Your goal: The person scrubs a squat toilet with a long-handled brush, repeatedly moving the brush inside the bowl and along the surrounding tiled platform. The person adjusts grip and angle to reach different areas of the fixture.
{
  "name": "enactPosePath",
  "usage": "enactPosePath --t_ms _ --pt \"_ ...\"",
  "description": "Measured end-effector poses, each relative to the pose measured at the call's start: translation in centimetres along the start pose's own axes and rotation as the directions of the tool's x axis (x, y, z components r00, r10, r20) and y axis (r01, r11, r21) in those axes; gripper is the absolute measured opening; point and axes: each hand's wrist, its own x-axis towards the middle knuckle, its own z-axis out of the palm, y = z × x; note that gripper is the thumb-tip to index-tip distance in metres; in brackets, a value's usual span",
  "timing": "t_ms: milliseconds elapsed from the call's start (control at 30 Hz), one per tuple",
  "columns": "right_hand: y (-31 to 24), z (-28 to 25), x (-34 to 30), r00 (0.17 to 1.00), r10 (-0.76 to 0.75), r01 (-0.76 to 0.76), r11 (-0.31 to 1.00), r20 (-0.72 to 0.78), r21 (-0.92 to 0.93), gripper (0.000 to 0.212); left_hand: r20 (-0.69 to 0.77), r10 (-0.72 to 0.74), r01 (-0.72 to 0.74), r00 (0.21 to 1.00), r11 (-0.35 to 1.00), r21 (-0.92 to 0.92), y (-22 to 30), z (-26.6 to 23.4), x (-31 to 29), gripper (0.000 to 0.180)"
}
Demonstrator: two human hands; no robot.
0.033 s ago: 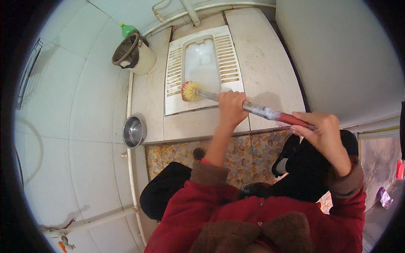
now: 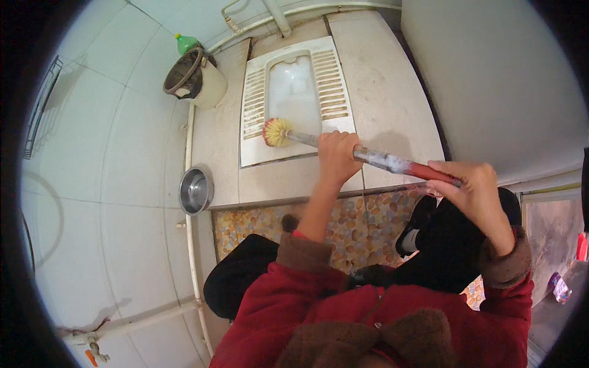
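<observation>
A toilet brush (image 2: 383, 161) with a round yellow, red-edged head lies slantwise over the near end of a white squat toilet (image 2: 256, 153). Its bristles touch the left side of the pan's near rim. My left hand (image 2: 337, 158) is wrapped round the middle of the grey shaft, above the toilet's near right corner. Farther right, my right hand (image 2: 472, 187) grips the red end of the handle between thumb and fingers. Whitish, foamy-looking liquid shows inside the pan.
A lidless waste bin (image 2: 211, 86) with a dark liner stands at the far left, a green bottle (image 2: 186, 43) behind it. A metal bowl (image 2: 196, 190) is by the left wall pipe (image 2: 191, 257). The raised platform's step edge (image 2: 270, 200) meets a pebble-patterned floor (image 2: 343, 227).
The brush has shifted very slightly left at its head, and my right hand sits a touch farther right on the handle. Both hands keep their hold.
</observation>
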Motion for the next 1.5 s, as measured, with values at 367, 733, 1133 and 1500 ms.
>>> enactPosePath --t_ms 367,733,1133,1500 --pt "-0.1 -0.7 3.0 0.979 0.095 -0.092 0.995 0.179 -0.027 0.028 -0.039 -0.024 0.025 0.999 1.0 0.018 0.1 -0.5 0.5 0.017" --pt "-2.2 5.3 -1.9 0.993 -0.113 0.115 0.98 0.021 -0.16 0.035 -0.188 0.059 -0.028 0.98 0.986 0.162 -2.3 -3.0 -3.1 0.019" --pt "-1.7 -6.3 -9.4 0.996 0.086 -0.074 0.936 0.021 -0.343 0.047 -0.167 0.043 -0.078 0.985 0.974 -0.213 11.3 3.2 -1.4 0.014" --pt "-0.9 4.6 -7.0 0.998 -0.052 0.056 0.989 0.03 -0.137 0.037 -0.057 0.061 -0.055 0.996 0.993 0.103 1.2 -3.1 -6.8 0.011"
